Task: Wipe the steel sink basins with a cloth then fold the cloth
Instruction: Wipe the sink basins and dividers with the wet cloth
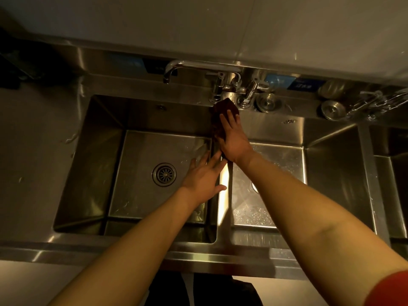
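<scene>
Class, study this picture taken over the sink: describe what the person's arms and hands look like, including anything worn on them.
Both forearms are bare from elbow to wrist. The left hand and the right hand wear no gloves, and no rings, watch or bracelets show. The only clothing visible on the arms is the edge of a red sleeve on the right upper arm, at the lower right corner of the picture. The left arm shows no sleeve.

Left hand (204,177): bare, no rings or watch to be seen.
Right hand (233,140): bare, nothing worn on the fingers or wrist that shows.
Left forearm (132,246): uncovered along its whole visible length, no sleeve in view.
Right forearm (309,204): uncovered up to the elbow.
Sleeve (388,290): red cloth, plain, its edge at the right upper arm, bottom right corner.
</scene>
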A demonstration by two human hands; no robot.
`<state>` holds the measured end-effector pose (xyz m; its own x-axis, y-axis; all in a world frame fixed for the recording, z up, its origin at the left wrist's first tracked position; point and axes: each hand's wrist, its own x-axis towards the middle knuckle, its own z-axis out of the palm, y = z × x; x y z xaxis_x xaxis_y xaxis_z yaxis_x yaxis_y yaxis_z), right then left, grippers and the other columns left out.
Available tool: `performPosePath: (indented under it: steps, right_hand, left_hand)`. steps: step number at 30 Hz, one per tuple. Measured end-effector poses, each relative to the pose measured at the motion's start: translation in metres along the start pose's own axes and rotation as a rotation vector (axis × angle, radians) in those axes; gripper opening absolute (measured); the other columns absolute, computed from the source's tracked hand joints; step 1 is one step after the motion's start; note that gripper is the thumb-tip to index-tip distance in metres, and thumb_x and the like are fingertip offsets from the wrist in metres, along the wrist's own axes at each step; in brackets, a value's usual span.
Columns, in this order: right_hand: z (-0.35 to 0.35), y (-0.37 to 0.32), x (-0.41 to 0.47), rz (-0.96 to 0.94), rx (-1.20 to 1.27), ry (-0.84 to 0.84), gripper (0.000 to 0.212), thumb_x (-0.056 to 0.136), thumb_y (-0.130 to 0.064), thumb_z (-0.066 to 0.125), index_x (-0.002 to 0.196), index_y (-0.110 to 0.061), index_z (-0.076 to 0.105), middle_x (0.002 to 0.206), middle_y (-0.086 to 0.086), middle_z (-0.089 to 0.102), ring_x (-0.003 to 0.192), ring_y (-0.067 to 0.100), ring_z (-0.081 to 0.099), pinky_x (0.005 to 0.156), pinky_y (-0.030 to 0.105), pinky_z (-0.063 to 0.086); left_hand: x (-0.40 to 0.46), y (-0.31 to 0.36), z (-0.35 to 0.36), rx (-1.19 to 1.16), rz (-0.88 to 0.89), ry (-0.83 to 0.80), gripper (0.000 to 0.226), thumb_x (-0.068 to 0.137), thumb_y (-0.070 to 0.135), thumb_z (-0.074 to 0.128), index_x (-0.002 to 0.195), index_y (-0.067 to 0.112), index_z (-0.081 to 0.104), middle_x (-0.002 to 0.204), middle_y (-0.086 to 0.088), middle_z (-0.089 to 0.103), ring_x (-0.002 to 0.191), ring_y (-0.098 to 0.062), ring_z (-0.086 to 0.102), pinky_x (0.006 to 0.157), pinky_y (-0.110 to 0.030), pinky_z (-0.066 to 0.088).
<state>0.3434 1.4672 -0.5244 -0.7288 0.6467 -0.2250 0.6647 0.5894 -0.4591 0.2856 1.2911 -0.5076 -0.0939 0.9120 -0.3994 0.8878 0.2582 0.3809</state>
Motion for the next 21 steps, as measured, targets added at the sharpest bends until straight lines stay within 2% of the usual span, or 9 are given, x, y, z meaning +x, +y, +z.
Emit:
performPosePath:
  steps: [4, 9, 12, 16, 19, 21]
  right_hand:
    - [0.007, -0.007, -0.032, -0.001, 0.018, 0.006, 0.075, 0.101, -0.027, 0.056, 0.164, -0.021, 0.015, 0.172, 0.005, 0.001, 0.157, 0.033, -0.007, 0.125, 0.044, 0.018]
    - [0.027, -0.017, -0.096, 0.017, 0.021, 0.006, 0.079, 0.096, -0.022, 0.06, 0.163, -0.022, 0.018, 0.172, 0.002, 0.0, 0.157, 0.031, -0.006, 0.125, 0.042, 0.017]
    - [0.039, -0.027, -0.134, 0.043, 0.033, 0.02, 0.079, 0.094, -0.019, 0.062, 0.162, -0.021, 0.022, 0.172, 0.002, 0.002, 0.157, 0.03, -0.006, 0.127, 0.044, 0.017]
    - [0.056, -0.045, -0.179, 0.119, 0.048, 0.038, 0.075, 0.095, -0.018, 0.062, 0.161, -0.023, 0.026, 0.172, -0.002, 0.003, 0.158, 0.027, -0.007, 0.126, 0.044, 0.016]
    - [0.066, -0.058, -0.209, 0.157, 0.036, 0.089, 0.067, 0.096, -0.018, 0.061, 0.157, -0.023, 0.034, 0.17, -0.001, 0.014, 0.158, 0.026, 0.0, 0.125, 0.042, 0.013]
    - [0.072, -0.067, -0.221, 0.15, 0.031, 0.129, 0.06, 0.097, -0.017, 0.06, 0.154, -0.021, 0.04, 0.166, 0.001, 0.027, 0.156, 0.025, 0.013, 0.127, 0.044, 0.018]
  left_hand:
    - [-0.022, -0.001, 0.018, 0.018, 0.052, 0.013, 0.091, 0.095, 0.057, 0.061, 0.165, 0.034, 0.008, 0.173, 0.006, -0.009, 0.16, -0.035, 0.002, 0.124, -0.064, 0.015]
    - [-0.069, -0.004, 0.052, 0.041, 0.126, 0.006, 0.094, 0.091, 0.056, 0.067, 0.163, 0.04, 0.008, 0.173, 0.009, -0.003, 0.16, -0.033, 0.006, 0.124, -0.065, 0.017]
    - [-0.095, -0.006, 0.063, 0.051, 0.151, -0.035, 0.086, 0.093, 0.056, 0.064, 0.161, 0.041, 0.014, 0.174, 0.006, 0.004, 0.16, -0.029, 0.004, 0.125, -0.063, 0.014]
    - [-0.128, -0.015, 0.072, 0.048, 0.221, -0.044, 0.073, 0.099, 0.054, 0.055, 0.161, 0.041, 0.019, 0.174, 0.008, 0.003, 0.16, -0.027, 0.001, 0.126, -0.06, 0.008]
    - [-0.147, -0.032, 0.077, 0.035, 0.209, -0.032, 0.071, 0.101, 0.051, 0.052, 0.162, 0.042, 0.017, 0.173, 0.011, -0.001, 0.16, -0.024, 0.001, 0.127, -0.058, 0.011]
    - [-0.157, -0.052, 0.075, 0.042, 0.156, 0.006, 0.071, 0.101, 0.05, 0.051, 0.161, 0.043, 0.014, 0.171, 0.012, -0.002, 0.159, -0.021, 0.003, 0.126, -0.058, 0.019]
